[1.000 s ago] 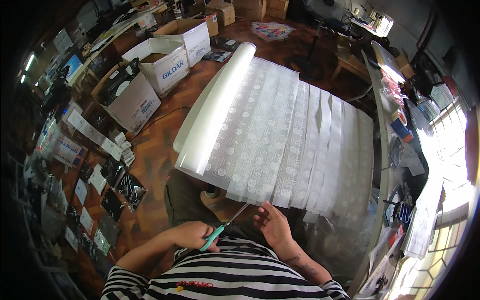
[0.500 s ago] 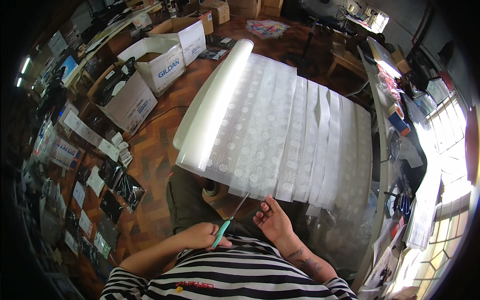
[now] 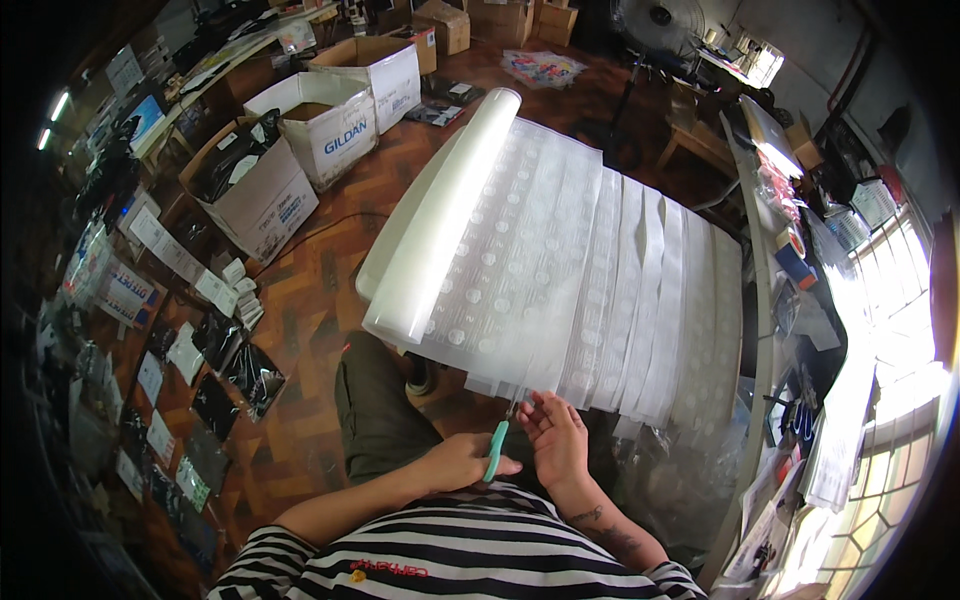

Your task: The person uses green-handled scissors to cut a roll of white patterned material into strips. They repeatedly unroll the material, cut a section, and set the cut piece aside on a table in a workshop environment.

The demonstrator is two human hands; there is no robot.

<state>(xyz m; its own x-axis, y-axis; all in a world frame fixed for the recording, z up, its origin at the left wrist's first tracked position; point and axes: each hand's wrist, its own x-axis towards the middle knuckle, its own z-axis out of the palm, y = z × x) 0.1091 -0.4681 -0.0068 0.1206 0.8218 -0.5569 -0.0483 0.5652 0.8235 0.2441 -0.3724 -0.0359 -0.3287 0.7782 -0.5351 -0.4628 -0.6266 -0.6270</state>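
My left hand point(image 3: 463, 462) grips scissors point(image 3: 496, 452) with green handles in front of the striped shirt. The blades point up and away, their tips at the near edge of a translucent film sheet point(image 3: 540, 250) printed with rows of pale round marks. Close by on the right, my right hand point(image 3: 556, 440) has its palm turned up and fingers loosely curled apart. Its fingertips reach the film's near edge; whether they touch it I cannot tell. The film's left side is wound into a thick roll point(image 3: 445, 220), and its right part lies in long overlapping strips point(image 3: 640, 290).
Open cardboard boxes point(image 3: 335, 140) stand on the parquet floor point(image 3: 330, 290) at the far left. Bagged dark items point(image 3: 215, 405) and papers lie at the left. A cluttered long table point(image 3: 765, 260) runs along the right beside the window. A fan point(image 3: 660, 18) stands at the back.
My left hand and the scissors have moved right and up, bringing the blades nearer my right hand. My right hand's fingers have drawn in at the film's edge. The view has shifted slightly.
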